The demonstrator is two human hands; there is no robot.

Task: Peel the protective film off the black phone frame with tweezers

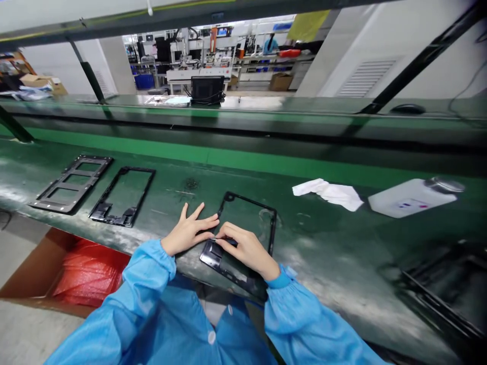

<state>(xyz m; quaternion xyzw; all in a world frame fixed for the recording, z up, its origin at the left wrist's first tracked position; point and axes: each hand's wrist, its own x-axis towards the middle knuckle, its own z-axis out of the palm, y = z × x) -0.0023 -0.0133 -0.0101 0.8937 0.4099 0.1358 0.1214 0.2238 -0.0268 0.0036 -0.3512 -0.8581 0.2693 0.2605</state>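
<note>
A black rectangular frame (273, 230) lies flat on the green bench in front of me, near its front edge. My left hand (188, 230) rests at the frame's left side with fingers spread, fingertips by its edge. Over the same left side, my right hand (245, 248) pinches with thumb and index finger. Something small and thin shows at that pinch, too small to name. Left of my hands lie a second open black frame (141, 195) and a black plate with three rectangular openings (81, 175). A little pile of dark bits (191, 183) sits beyond my left hand.
A crumpled white cloth or tissue (331, 193) and a white bottle with a metal cap (413, 197), lying tilted, are to the right. Blurred black frames (449, 289) are stacked at far right. A carton (30, 268) with red bubble wrap (89, 271) stands below left.
</note>
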